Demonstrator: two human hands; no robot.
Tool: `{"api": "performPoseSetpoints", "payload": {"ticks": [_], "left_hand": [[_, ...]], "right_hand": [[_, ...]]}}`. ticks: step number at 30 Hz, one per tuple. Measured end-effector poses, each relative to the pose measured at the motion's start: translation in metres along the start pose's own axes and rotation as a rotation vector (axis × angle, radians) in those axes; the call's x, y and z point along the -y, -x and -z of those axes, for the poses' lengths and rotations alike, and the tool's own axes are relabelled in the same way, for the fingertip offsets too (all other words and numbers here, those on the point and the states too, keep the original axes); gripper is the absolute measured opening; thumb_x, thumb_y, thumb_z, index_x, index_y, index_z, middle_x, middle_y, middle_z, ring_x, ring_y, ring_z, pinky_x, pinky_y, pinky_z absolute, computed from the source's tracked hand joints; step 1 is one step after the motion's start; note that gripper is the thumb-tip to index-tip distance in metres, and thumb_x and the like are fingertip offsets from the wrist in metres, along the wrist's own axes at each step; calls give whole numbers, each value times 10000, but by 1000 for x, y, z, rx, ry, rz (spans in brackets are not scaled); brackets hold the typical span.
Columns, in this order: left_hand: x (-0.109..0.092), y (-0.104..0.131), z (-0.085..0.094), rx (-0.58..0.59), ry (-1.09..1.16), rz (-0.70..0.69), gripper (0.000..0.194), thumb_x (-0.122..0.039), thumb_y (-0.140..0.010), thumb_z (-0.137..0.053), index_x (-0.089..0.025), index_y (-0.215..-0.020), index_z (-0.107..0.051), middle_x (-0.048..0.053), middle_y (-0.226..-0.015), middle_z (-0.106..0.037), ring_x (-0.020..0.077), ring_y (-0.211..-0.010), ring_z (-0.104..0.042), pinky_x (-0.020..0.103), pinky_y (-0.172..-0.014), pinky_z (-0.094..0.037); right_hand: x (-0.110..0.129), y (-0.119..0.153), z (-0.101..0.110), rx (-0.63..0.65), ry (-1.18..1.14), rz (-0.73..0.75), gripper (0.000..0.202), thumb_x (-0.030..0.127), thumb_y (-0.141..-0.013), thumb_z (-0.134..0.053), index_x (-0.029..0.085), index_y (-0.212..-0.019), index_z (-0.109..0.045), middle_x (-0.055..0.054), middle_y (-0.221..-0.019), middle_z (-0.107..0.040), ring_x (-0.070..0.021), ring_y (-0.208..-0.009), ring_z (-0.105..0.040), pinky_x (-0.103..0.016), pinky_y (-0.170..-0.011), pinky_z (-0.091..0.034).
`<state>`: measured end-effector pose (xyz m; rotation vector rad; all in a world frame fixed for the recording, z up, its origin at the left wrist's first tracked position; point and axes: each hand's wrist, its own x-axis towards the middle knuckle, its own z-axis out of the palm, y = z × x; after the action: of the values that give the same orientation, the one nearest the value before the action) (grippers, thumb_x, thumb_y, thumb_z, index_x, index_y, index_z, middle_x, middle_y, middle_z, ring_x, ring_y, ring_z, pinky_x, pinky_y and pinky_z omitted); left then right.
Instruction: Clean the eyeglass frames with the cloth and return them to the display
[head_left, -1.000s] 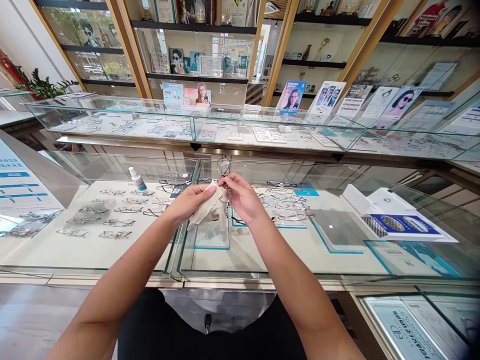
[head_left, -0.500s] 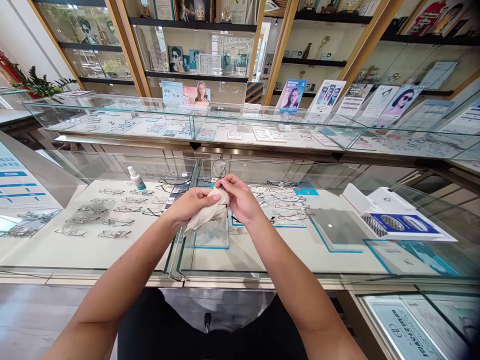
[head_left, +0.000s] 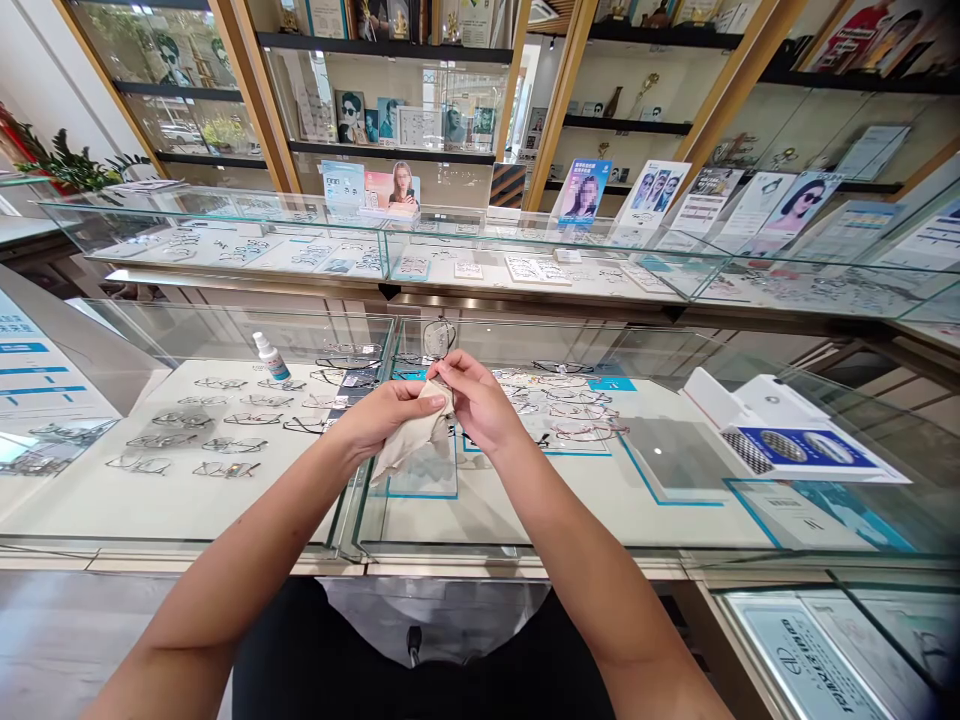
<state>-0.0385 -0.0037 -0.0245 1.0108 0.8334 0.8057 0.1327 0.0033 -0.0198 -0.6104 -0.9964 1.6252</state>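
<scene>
Above the glass counter, my two hands meet around a pair of eyeglasses [head_left: 438, 337]. One round lens with a thin dark rim stands up beyond my fingers; the rest of the frame is mostly hidden. My right hand [head_left: 480, 402] is closed, thumb and fingers pinching the glasses near the middle. My left hand [head_left: 390, 412] is closed on a beige cleaning cloth [head_left: 412, 446], pressing it at the lower part of the glasses. The cloth's loose end hangs down below my left fingers.
A white spray bottle [head_left: 271, 357] stands on the glass counter [head_left: 285, 515] at left. Several eyeglasses [head_left: 235, 445] lie in rows inside it. An open white box [head_left: 772, 400] sits at right. Behind runs a second display case [head_left: 450, 265] with upright advert cards [head_left: 581, 192].
The cloth has shifted slightly in my left hand and its free end hangs a little differently. My right hand keeps its pinch on the glasses. The view has barely moved.
</scene>
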Motion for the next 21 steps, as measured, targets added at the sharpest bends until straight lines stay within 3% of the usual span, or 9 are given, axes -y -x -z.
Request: {"api": "performPoseSetpoints", "payload": {"ticks": [7,15,21], "left_hand": [[3,2,-4,-26,42,-31,547,-414,-563,-1085,-123,-880,-748,3,-710,-687,112,-568,-609,231,-555,-454],[11,0,-13,-73,-8,-132,529,-489,-627,-1047,-118,-921,-811,43,-846,-752,129,-726,-645,243,-697,-490],[12,0,-12,-1,-18,-185,492,-531,-716,-985,-125,-884,-763,28,-738,-691,126,-602,-589,251,-601,-443]], "right_hand": [[-4,1,-4,0,-27,19,399,452,-687,-988,223,-786,-678,29,-845,-738,-117,-739,-603,-252,-686,-463],[-6,0,-4,-46,-54,35,402,435,-667,-995,227,-780,-670,27,-847,-725,-110,-709,-567,-257,-667,-456],[-8,-1,-4,-53,-57,41,408,442,-673,-992,240,-774,-651,16,-872,-730,-135,-758,-599,-264,-691,-495]]}}
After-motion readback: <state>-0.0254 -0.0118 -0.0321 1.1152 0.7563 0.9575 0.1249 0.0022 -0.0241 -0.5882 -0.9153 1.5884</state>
